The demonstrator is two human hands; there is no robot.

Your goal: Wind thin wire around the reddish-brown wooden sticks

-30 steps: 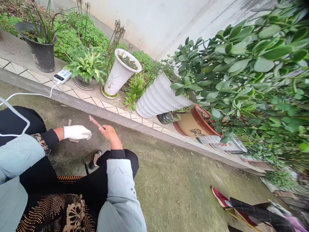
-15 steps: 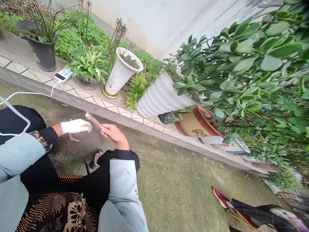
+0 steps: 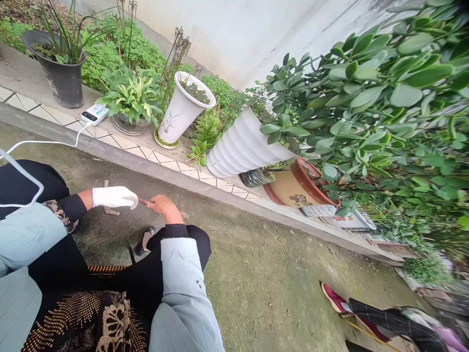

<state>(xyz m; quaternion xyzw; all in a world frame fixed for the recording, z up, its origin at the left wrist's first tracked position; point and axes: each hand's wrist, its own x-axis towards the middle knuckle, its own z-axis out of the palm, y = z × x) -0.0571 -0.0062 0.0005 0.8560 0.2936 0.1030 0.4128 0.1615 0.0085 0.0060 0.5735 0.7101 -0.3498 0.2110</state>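
My left hand (image 3: 115,197), in a white glove, has its fingers curled at the far end of a short reddish-brown stick (image 3: 144,201). The stick's end disappears behind the glove. My bare right hand (image 3: 163,206) is closed around the near end. Both hands are close together above the ground, in front of my knees. Below the glove, a piece of wood (image 3: 112,211) lies on the ground. A small pale piece (image 3: 184,215) shows just beside my right wrist.
Along the tiled ledge (image 3: 128,144) stand a black pot (image 3: 60,73), a white pot (image 3: 183,110), a ribbed white planter (image 3: 242,146) and a tan pot (image 3: 293,188). A white device (image 3: 94,114) with a cable sits there. Another person's red shoe (image 3: 333,297) is at right.
The stick's pale tip, which was raised beyond the gloved fingers, has come down to my left hand. My right hand has turned and moved slightly left; the pale piece by its wrist now shows.
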